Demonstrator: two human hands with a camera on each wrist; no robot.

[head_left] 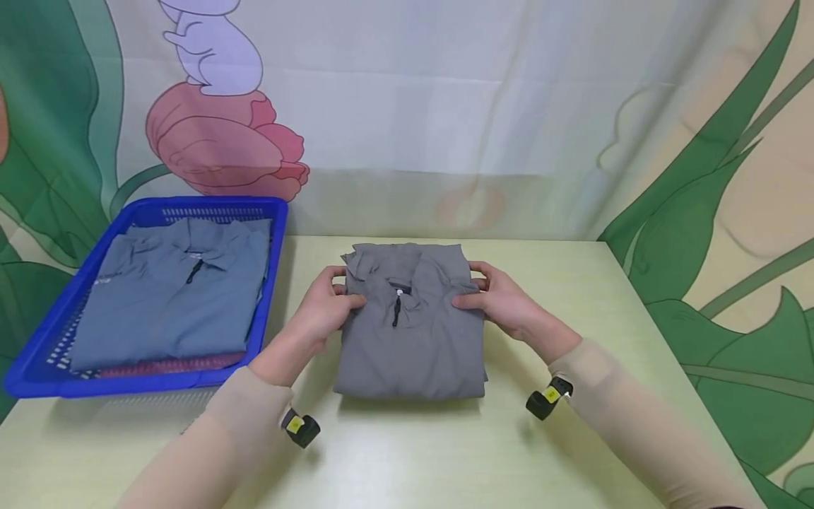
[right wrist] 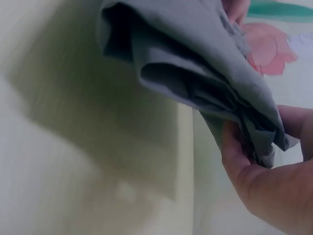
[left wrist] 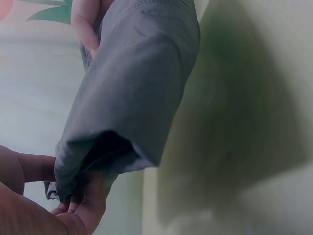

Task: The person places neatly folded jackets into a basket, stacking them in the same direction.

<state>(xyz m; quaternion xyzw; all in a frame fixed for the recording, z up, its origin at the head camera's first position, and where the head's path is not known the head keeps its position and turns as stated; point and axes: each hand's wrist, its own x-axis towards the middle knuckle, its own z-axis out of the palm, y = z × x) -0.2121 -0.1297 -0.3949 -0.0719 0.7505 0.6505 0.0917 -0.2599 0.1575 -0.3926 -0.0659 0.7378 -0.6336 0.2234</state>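
A folded grey shirt (head_left: pixel 413 353) with a collar and a black zip pull is held above the table by both hands. At its left edge my left hand (head_left: pixel 324 304) pinches the cloth, thumb on top and fingers beneath. My right hand (head_left: pixel 505 300) grips the opposite edge in the same way. In the left wrist view the shirt (left wrist: pixel 132 83) hangs off the tabletop, its folded layers gaping at the side. The right wrist view shows the fingers under the shirt's (right wrist: pixel 210 54) edge, with a shadow below it.
On the left of the table (head_left: pixel 407 466) stands a blue plastic basket (head_left: pixel 276 261). It holds a folded blue-grey shirt (head_left: pixel 172 304) with a reddish cloth (head_left: pixel 172 364) under it. A printed curtain (head_left: pixel 413 127) hangs behind the table.
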